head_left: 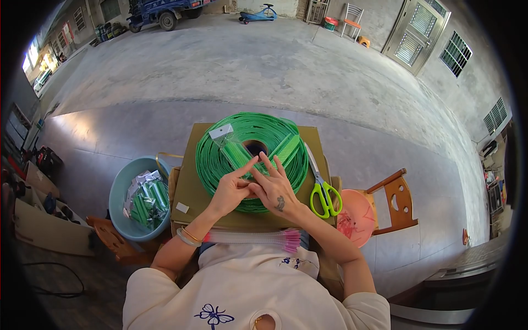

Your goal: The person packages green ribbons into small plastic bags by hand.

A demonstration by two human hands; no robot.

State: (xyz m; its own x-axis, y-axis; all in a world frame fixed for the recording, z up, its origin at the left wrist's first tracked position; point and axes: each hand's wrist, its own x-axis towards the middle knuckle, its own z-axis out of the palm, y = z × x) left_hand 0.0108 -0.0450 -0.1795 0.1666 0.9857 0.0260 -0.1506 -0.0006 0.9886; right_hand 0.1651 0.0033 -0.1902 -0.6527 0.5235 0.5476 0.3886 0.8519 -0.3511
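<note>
My left hand (230, 191) and my right hand (278, 193) meet over a big roll of green strapping (212, 168) lying flat on a brown cardboard surface (190, 220). My left fingers are partly curled with the index stretched out; anything between them is hidden. Spread fingers show on my right hand, its thumb side close to the left. Beyond the left fingertips lies a clear packet with a white header (221, 131) and a green woven strip inside. Another green woven strip (287, 147) slants away from my right fingers. Scissors with lime-green handles (324, 198) rest to the right.
A light-blue basin (116, 192) at left holds several green packets. At right stands a pink basin (360, 212) with red bits, beside a wooden chair (404, 206). A bundle of pink-tipped clear sticks (253, 237) lies before my body. A blue truck (165, 8) is far back.
</note>
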